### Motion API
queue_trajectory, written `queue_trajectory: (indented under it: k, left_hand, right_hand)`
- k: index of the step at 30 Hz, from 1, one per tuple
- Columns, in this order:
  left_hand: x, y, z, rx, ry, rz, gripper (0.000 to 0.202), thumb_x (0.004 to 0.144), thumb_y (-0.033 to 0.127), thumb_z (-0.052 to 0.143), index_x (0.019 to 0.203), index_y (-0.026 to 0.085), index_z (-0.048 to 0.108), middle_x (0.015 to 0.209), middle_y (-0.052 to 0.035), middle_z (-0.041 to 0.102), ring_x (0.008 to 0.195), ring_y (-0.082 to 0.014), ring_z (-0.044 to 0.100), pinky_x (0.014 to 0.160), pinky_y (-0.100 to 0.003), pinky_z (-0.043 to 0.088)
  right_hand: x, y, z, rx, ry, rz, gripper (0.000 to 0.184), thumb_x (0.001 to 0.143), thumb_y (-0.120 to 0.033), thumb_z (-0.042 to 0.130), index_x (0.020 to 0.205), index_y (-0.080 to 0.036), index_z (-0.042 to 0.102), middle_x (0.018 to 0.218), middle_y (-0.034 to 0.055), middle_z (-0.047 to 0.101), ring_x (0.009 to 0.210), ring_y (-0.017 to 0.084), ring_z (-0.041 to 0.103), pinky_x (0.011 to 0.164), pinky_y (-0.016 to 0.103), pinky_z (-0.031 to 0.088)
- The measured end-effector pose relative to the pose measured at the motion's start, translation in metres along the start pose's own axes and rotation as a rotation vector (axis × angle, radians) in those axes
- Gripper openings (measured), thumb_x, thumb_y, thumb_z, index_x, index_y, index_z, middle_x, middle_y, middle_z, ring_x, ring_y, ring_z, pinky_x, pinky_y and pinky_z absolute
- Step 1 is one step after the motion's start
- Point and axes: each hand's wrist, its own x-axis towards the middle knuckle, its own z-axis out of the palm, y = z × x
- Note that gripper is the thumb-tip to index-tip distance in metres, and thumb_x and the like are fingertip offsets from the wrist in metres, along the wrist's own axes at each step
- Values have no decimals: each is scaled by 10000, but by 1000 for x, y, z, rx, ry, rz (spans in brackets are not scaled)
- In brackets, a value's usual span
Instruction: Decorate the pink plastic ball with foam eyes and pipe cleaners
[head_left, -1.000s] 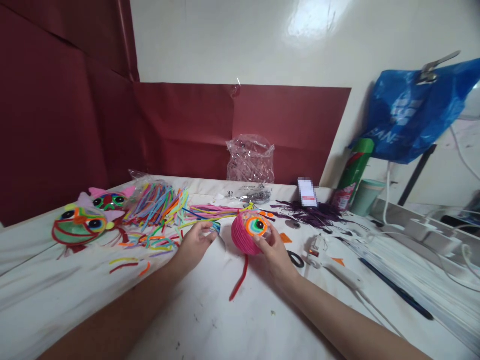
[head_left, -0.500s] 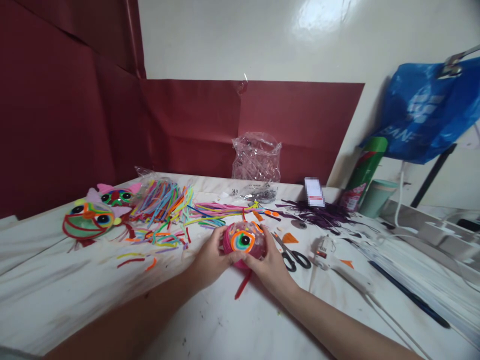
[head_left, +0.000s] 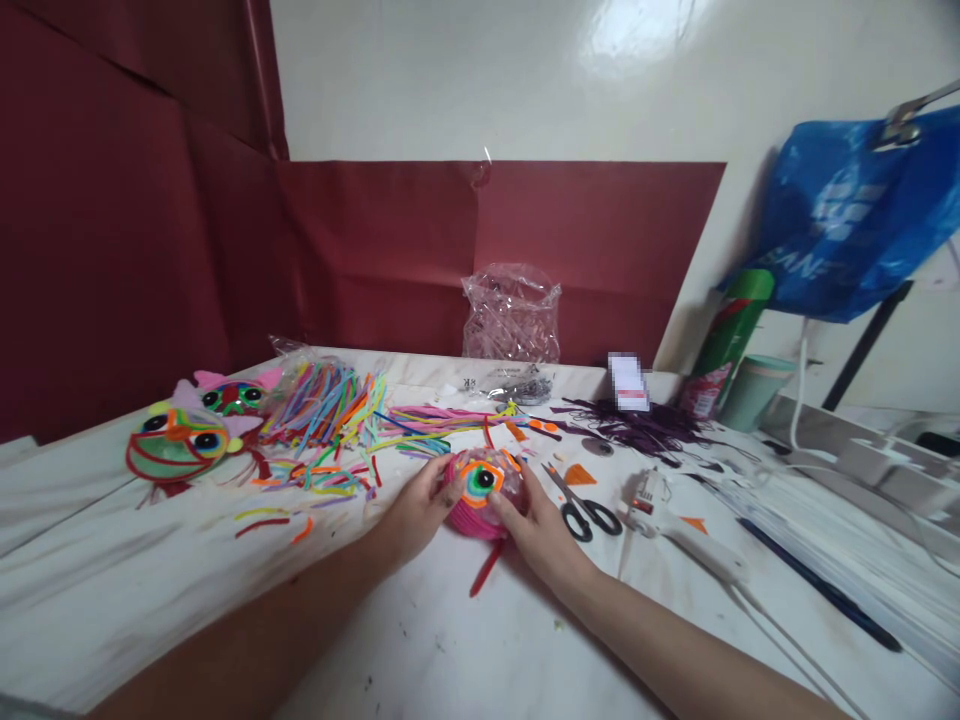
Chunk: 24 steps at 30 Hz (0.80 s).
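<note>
A round pink craft ball [head_left: 474, 522], wound with pipe cleaners and partly clear, is held low over the white table. On its front sits a googly eye [head_left: 486, 479] ringed in green, white and orange. My left hand [head_left: 420, 507] closes around the ball's left side, thumb near the eye. From the right, my right hand [head_left: 541, 525] grips it, thumb just below the eye. Under the ball a red pipe cleaner [head_left: 487, 570] points toward me. Black-handled scissors [head_left: 591, 512] lie beside my right hand. The ball's far side is hidden.
A white glue gun [head_left: 694, 550] with its cord lies to the right, near a dark pen-like stick [head_left: 817, 585]. Colourful pipe cleaners [head_left: 322, 405] and finished-looking fish faces [head_left: 176, 445] are at left. Purple strands [head_left: 645, 430] surround a phone [head_left: 628, 382] at the back.
My thumbs have moved apart, and the ball has tipped slightly so more of its pink coiled side shows below the eye. Both hands still hold it.
</note>
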Motion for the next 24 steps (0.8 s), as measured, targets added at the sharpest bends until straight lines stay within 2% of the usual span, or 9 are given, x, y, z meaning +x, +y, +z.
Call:
queue_trajectory:
  k: [4, 8, 10, 13, 15, 18, 21, 24]
  left_hand:
    - [2, -2, 2, -131, -19, -48, 624, 680, 364, 765, 1211, 187, 488, 1272, -127, 599, 1161, -279, 569, 974, -392, 451]
    - [5, -1, -3, -132, 59, -33, 522, 692, 313, 748, 1147, 183, 528, 1267, -121, 603, 1199, -261, 545, 1015, -379, 418]
    - [7, 0, -7, -129, 45, -32, 501, 680, 298, 754, 1125, 186, 553, 1258, -115, 612, 1205, -258, 541, 1030, -375, 405]
    - [8, 0, -11, -147, 8, -41, 571, 629, 270, 791, 1144, 189, 557, 1257, -117, 612, 1189, -276, 551, 1019, -396, 416]
    - [9, -1, -13, -160, 25, -54, 612, 612, 269, 807, 1162, 191, 552, 1264, -120, 607, 1187, -290, 550, 1015, -417, 419]
    - [9, -1, -16, -201, 68, -31, 580, 659, 329, 785, 1175, 194, 557, 1305, -119, 581, 1230, -287, 516, 1038, -418, 394]
    - [10, -1, -21, -269, 83, -31, 599, 654, 367, 787, 1180, 186, 564, 1342, -131, 548, 1253, -295, 493, 1035, -405, 390]
    - [11, -2, -24, -286, 67, -77, 622, 629, 370, 803, 1174, 185, 564, 1307, -131, 571, 1203, -295, 533, 1012, -399, 402]
  right_hand:
    - [0, 0, 0, 51, 6, 16, 769, 744, -456, 677, 1405, -201, 377, 1376, 115, 529, 1246, 280, 505, 1037, 437, 414]
    - [0, -1, 1, 22, -6, 27, 898, 727, -413, 696, 1458, -186, 228, 1353, 151, 525, 1142, 271, 582, 933, 415, 501]
    - [-1, -1, 2, -10, -2, 13, 923, 707, -376, 712, 1458, -188, 209, 1296, 150, 560, 1059, 268, 624, 858, 404, 538]
    - [-3, -2, 4, -45, 12, -23, 904, 678, -328, 727, 1437, -195, 254, 1242, 138, 583, 1011, 266, 638, 816, 402, 551]
    - [-4, -4, 4, -52, 31, -48, 884, 663, -313, 724, 1421, -191, 285, 1222, 137, 587, 992, 264, 637, 804, 402, 550]
    - [-4, -7, 4, -48, 47, -55, 824, 676, -321, 686, 1401, -193, 314, 1175, 125, 599, 931, 246, 640, 779, 395, 546]
    - [-3, -7, 4, -53, 51, -71, 715, 683, -318, 648, 1337, -180, 393, 1107, 112, 617, 850, 225, 637, 758, 399, 541]
    - [-2, -4, 3, -61, 48, -103, 581, 689, -296, 615, 1242, -169, 486, 1049, 102, 631, 816, 215, 629, 725, 389, 544]
